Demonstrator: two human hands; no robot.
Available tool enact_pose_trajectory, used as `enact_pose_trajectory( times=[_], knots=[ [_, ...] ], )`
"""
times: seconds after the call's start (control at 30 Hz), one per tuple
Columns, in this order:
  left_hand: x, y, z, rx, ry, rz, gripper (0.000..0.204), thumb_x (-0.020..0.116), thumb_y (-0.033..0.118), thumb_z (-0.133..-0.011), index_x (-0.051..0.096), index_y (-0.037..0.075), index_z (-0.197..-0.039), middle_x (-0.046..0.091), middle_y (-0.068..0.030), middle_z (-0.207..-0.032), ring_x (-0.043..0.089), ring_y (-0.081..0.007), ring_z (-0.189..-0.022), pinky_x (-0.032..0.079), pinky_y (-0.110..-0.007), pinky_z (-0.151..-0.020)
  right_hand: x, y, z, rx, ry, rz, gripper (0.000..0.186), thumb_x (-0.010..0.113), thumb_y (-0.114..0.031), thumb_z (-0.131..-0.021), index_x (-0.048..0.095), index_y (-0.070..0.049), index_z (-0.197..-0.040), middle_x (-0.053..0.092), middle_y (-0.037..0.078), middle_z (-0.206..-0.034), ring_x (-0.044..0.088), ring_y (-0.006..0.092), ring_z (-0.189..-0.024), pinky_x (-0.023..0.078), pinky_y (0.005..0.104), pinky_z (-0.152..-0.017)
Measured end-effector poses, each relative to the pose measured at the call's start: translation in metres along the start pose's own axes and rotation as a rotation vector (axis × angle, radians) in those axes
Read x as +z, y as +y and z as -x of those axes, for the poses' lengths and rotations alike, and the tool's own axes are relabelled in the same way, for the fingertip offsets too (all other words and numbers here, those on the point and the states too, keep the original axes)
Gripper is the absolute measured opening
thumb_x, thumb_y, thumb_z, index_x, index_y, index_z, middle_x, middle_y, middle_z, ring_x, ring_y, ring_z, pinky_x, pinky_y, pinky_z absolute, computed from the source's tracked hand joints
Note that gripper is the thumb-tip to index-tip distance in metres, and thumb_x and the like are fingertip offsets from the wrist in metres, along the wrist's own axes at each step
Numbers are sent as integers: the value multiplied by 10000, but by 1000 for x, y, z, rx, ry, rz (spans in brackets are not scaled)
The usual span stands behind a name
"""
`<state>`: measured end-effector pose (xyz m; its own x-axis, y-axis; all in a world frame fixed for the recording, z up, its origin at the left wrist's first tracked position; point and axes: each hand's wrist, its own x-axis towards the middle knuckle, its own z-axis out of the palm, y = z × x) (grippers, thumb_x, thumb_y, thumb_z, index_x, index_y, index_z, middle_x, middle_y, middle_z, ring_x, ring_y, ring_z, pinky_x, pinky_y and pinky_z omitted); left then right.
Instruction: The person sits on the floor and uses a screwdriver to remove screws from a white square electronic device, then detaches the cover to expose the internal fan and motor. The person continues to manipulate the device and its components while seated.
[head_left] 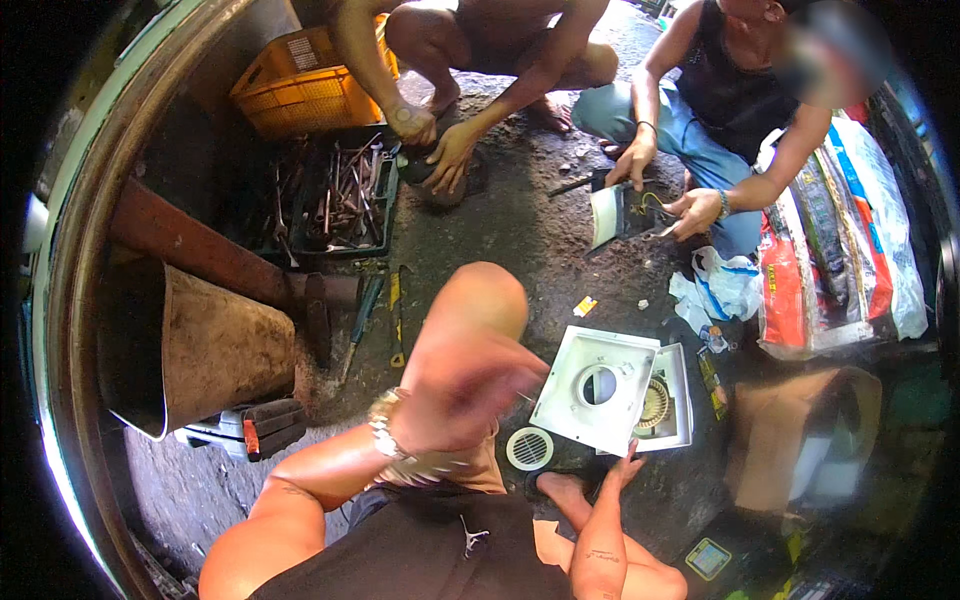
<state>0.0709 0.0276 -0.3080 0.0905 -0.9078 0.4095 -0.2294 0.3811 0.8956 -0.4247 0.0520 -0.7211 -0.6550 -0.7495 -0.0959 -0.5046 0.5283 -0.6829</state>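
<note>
My left hand (465, 390), with a metal watch at its wrist, is raised in front of my bent knee and smeared by motion. A thin light sliver shows by its fingertips; whether the hand holds it I cannot make out. At the lower corner of a white square cover with a round hole (562, 398), the fingers of my right hand (622, 470) grip the edge. This cover lies tilted, partly over a white square housing (684, 400). Inside the housing a cream ribbed fan wheel (655, 403) partly shows. A round white slatted grille (529, 449) lies left of my right hand.
Across from me, one person's hands (440, 150) work on a dark object; another's hands (665, 190) hold a white-and-black part with wires. A toolbox (388, 205), orange crate (300, 100) and rusty bucket (225, 340) stand left. Sacks (830, 240) and a cardboard box (760, 430) are right.
</note>
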Motion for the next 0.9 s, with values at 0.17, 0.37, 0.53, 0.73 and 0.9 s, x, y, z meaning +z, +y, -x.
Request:
enact_pose_trajectory(
  times=[0.17,0.37,0.53,0.73,0.9],
  knots=[
    [-63,-112,60,-654,450,-154,200,623,171,-1037,698,-11,-1073,732,-44,-887,643,-103,-813,498,-256,-733,7,-9,18,419,-297,-276,593,671,-475,-963,528,-79,-1380,687,149,-1099,677,270,-781,541,387,-491],
    [-55,-269,259,-1238,25,-365,314,651,318,-930,753,85,-1114,774,-164,-932,752,-338,-924,573,-443,-849,-22,0,18,504,-443,-167,598,660,-438,-977,463,-207,-1492,679,130,-1172,698,311,-874,580,404,-523],
    [-58,-298,282,-1233,27,-522,246,649,297,-922,761,95,-1006,766,-138,-845,749,-321,-826,579,-432,-770,-19,-23,27,554,-469,-120,504,650,-348,-997,479,-199,-1448,678,121,-1053,686,286,-765,560,408,-508],
    [-98,-344,279,-1074,267,-932,327,686,186,-900,650,41,-1191,643,-204,-1265,605,-411,-1162,495,-484,-1035,-19,-43,41,604,-413,-108,302,698,-215,-946,617,-130,-1224,690,104,-830,707,289,-706,570,460,-562],
    [-118,-367,277,-1150,343,-991,563,705,199,-901,518,71,-1416,485,-199,-1455,457,-438,-1326,415,-510,-1125,-31,-42,59,648,-439,-76,307,699,-221,-944,621,-126,-1226,688,113,-853,701,296,-733,566,460,-586]
  ],
)
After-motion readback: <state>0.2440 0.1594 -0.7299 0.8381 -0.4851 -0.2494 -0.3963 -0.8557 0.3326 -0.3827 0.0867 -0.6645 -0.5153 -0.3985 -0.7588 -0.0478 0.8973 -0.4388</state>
